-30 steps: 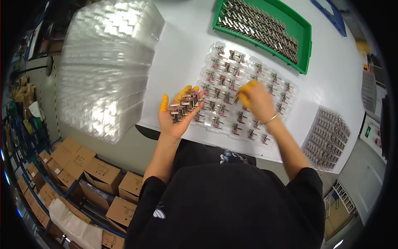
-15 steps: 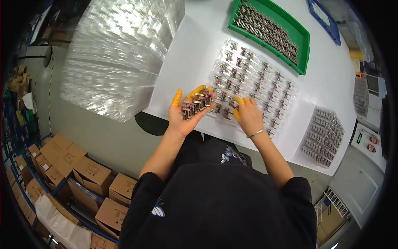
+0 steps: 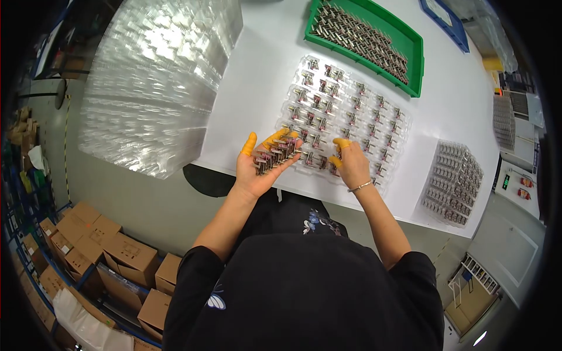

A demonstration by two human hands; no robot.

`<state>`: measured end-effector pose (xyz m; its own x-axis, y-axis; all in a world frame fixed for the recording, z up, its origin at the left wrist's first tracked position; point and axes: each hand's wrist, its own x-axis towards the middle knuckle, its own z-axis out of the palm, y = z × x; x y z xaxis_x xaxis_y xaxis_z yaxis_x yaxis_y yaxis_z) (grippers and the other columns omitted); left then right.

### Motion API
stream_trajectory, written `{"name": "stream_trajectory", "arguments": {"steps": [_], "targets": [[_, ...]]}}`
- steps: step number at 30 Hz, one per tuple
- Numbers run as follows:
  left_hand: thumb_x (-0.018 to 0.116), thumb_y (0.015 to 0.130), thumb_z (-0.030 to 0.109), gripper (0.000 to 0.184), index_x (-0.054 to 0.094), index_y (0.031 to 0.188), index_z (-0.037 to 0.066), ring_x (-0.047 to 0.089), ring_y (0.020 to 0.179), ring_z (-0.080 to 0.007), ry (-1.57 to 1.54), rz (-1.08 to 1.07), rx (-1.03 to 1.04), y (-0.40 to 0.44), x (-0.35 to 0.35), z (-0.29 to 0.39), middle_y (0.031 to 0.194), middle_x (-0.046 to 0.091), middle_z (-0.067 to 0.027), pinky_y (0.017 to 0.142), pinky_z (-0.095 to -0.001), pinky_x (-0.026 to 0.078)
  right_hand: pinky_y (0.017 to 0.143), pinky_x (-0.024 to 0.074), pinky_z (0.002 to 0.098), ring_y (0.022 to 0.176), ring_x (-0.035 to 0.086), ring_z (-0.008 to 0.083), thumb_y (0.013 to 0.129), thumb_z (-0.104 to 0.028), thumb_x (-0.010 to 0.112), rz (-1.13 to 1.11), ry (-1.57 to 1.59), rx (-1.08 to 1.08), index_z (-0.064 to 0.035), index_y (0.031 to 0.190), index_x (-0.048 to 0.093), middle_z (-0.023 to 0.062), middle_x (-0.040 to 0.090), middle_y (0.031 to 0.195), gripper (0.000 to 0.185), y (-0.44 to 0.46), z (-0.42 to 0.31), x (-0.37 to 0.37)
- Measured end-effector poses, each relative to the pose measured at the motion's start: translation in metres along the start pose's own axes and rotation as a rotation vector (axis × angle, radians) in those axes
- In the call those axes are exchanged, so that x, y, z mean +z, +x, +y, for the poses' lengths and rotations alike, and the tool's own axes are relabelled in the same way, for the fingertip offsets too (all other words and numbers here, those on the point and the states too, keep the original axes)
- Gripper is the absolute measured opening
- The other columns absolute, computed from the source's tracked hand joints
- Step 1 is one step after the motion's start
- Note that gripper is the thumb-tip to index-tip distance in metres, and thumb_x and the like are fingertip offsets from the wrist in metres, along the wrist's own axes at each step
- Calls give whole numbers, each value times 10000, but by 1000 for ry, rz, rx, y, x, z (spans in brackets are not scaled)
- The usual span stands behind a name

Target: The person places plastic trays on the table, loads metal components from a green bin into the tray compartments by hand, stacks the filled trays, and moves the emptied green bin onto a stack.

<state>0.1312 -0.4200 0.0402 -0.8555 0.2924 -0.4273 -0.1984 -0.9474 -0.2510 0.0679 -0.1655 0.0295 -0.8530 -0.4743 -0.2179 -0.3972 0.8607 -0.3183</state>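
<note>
Nearest, at eight o'clock from the clear tray [image 3: 342, 111], the left hand [image 3: 256, 171] is lying palm up, its grip open, cradling a row of metal parts [image 3: 275, 158]. At six o'clock the right hand [image 3: 354, 168] is hovering over the tray's near rows, fingers curling down; whether its grip is holding a part, I cannot tell. More parts are sitting in the pockets. At four o'clock a stack of filled trays [image 3: 453, 184] is standing on the worktop [image 3: 252, 70], at ten a stack of clear plastic [image 3: 158, 88]. Farthest, toward one, a green bin [image 3: 414, 52] is holding similar parts. Nothing is clamping the cradled row, so a tilting palm could be spilling it; a brushing wrist could be knocking seated pieces askew.
</note>
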Motion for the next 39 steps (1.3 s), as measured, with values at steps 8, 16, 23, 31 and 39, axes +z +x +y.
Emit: {"name": "stream_trajectory", "arguments": {"steps": [8, 16, 23, 31, 39], "targets": [[413, 978, 393, 668, 284, 1432, -80, 334, 1352, -464, -4, 35, -44, 11, -5, -14, 1445, 334, -314, 1101, -597, 295, 757, 504, 325, 943, 540, 250, 781, -138, 703, 38, 44, -69, -106, 1213, 540, 76, 581, 1029, 463, 30, 4, -7], [410, 985, 402, 659, 310, 1412, -90, 389, 1318, -458, 32, 44, -125, 35, -24, -36, 1409, 385, -315, 1101, -582, 309, 784, 488, 338, 952, 544, 251, 816, -84, 659, 234, 140, -189, -108, 1226, 554, 92, 583, 1059, 424, 54, 20, -5], [424, 986, 413, 637, 367, 1377, -86, 469, 1268, -418, 30, 134, -133, 74, -24, -61, 1362, 462, -289, 1091, -567, 336, 786, 473, 325, 934, 544, 256, 823, -88, 653, 183, 301, -214, -85, 1083, 647, 90, 596, 1022, 260, 41, 14, -32], [441, 981, 424, 614, 430, 1325, -85, 533, 1204, -365, 79, 149, -150, 111, -22, -76, 1299, 538, -248, 1080, -542, 365, 791, 448, 329, 827, 537, 254, 820, -102, 655, 297, 331, -46, -68, 915, 677, 76, 615, 924, 104, 91, 61, -7], [426, 995, 413, 555, 533, 1237, -75, 562, 1173, -342, 10, -53, -140, 143, -37, -79, 1243, 589, -218, 1048, -475, 413, 764, 439, 336, 778, 531, 247, 806, -117, 672, 255, 306, -202, -79, 879, 676, 68, 626, 921, 82, 85, 53, -34]]}}
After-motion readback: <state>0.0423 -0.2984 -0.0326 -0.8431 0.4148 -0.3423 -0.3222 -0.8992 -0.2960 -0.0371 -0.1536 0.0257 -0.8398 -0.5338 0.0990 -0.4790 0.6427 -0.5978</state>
